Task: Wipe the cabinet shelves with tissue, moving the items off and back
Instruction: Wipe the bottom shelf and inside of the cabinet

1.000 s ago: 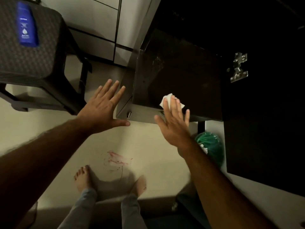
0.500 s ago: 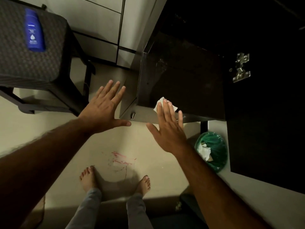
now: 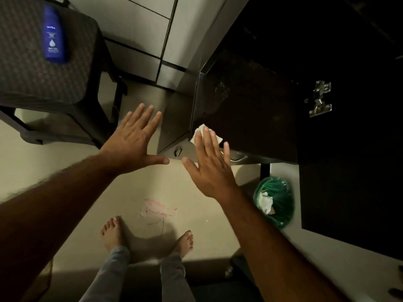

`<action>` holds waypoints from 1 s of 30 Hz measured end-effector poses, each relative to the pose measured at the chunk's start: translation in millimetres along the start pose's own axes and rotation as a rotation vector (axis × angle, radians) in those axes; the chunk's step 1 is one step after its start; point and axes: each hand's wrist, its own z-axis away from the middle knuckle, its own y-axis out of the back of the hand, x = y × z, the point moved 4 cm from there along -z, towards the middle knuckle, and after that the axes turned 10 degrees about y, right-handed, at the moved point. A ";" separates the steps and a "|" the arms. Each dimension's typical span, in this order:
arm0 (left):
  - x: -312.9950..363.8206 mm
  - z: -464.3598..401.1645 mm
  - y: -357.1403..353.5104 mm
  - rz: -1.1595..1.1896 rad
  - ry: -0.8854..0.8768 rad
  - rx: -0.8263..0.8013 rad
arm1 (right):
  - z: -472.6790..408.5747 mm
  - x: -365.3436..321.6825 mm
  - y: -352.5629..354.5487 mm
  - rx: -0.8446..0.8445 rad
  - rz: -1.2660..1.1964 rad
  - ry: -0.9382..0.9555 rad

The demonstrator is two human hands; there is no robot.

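A: What is changing here compared with a second ago?

B: The right hand (image 3: 210, 164) is sliding the tissue (image 3: 199, 132) leftward along the front of the dark cabinet shelf (image 3: 246, 118); a second ago the tissue was lying nearer the middle of that front edge, and now it is arriving at the left front corner. The shelf is looking bare, and the Nivea bottle (image 3: 53, 38) is lying on the woven stool (image 3: 32, 68), well apart from the cabinet.

A: So what does that mean for the job?

B: Probably one wiping stroke is ending, and the bottle is not yet going back.

A: How are the hands posed?

B: The right hand is lying flat, fingers straight and a little spread, fingertips pressing on the tissue and thumb pointing left. The left hand (image 3: 135, 141) is hovering beside the cabinet's left side with fingers straight and wide, holding nothing. Both forearms are reaching forward from the bottom of the view.

A: Anything else nearby?

B: A bin with a green liner (image 3: 277, 199) is standing on the floor below the shelf.
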 end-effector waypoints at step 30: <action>-28.5 -8.0 11.5 0.000 0.064 -0.028 | -60.7 20.4 29.4 -0.033 0.013 -0.034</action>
